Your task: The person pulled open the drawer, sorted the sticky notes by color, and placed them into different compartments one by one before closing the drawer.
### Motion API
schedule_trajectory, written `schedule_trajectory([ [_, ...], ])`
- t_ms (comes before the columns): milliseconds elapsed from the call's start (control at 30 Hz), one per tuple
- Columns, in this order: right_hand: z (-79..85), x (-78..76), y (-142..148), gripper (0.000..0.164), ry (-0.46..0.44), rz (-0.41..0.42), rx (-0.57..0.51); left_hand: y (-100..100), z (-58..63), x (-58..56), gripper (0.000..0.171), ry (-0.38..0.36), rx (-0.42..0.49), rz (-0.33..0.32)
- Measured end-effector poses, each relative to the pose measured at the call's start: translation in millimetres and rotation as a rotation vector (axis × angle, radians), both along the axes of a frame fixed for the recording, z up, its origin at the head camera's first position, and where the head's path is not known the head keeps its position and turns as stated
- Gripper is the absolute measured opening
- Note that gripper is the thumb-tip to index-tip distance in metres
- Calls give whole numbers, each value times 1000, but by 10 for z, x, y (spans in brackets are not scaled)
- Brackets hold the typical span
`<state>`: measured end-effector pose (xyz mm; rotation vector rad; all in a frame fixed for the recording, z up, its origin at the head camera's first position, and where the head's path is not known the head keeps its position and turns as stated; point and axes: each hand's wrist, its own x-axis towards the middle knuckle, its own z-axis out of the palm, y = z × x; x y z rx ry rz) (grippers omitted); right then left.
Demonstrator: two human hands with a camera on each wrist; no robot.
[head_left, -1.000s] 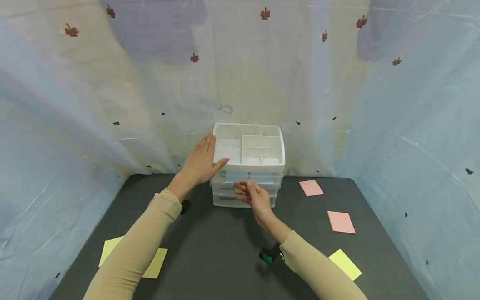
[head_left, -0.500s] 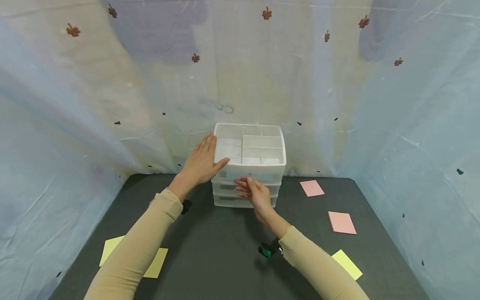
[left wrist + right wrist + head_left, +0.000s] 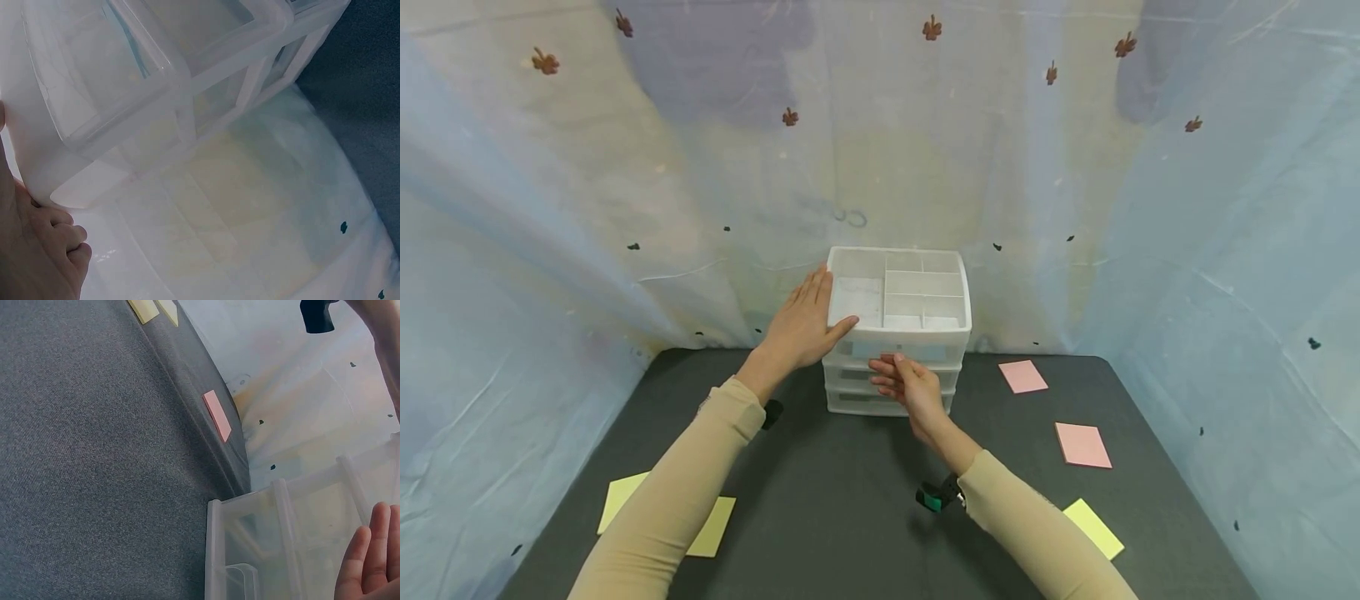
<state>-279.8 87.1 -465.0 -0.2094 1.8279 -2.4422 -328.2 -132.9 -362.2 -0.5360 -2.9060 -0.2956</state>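
Observation:
A white plastic drawer unit [image 3: 925, 287] with clear drawers stands at the table's back edge, its top divided into compartments. Along its upper left side lies my left hand [image 3: 801, 321], fingers straight and thumb over the front rim. My right hand [image 3: 917, 396] is at the front of the top drawer [image 3: 857, 348], fingers loosely extended and fingertips right at the drawer face. Something light blue [image 3: 128, 40] shows through the top drawer in the left wrist view. In the right wrist view, straight fingers [image 3: 377, 550] overlap the unit's front.
Two pink sticky-note pads [image 3: 1022, 377] lie on the dark table [image 3: 820, 508] at the right, with a yellow pad [image 3: 1093, 528] nearer the front. Yellow pads [image 3: 711, 527] at the left are partly hidden by my sleeve. A patterned cloth curtain [image 3: 887, 167] hangs around the table.
The top drawer, slightly pulled out one second ago, has slid back into the unit, with my right hand moving slightly at its front. My left hand has stayed on the unit's side.

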Motion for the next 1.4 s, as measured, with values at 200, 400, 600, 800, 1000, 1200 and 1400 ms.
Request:
schedule_trajectory([
  [200,-30,70,43,49,-22,19,-2,4,-8,-6,96,2,8,-4],
  [400,-96,158,76,44,-26,32,33,-1,-15,-5,96,2,7,-6],
  [600,-211,224,98,49,-42,43,63,-6,-14,-6,96,3,10,-12],
  [800,-312,239,124,49,-75,31,81,-10,-4,-5,96,-3,5,-16],
  [1000,-388,221,143,46,-108,21,58,-5,7,2,95,-10,3,-12],
  [1200,-474,172,147,47,-122,13,53,-2,1,-2,95,0,3,-8],
  [1400,-480,139,139,49,-141,-2,28,2,-9,1,96,-4,1,-5],
])
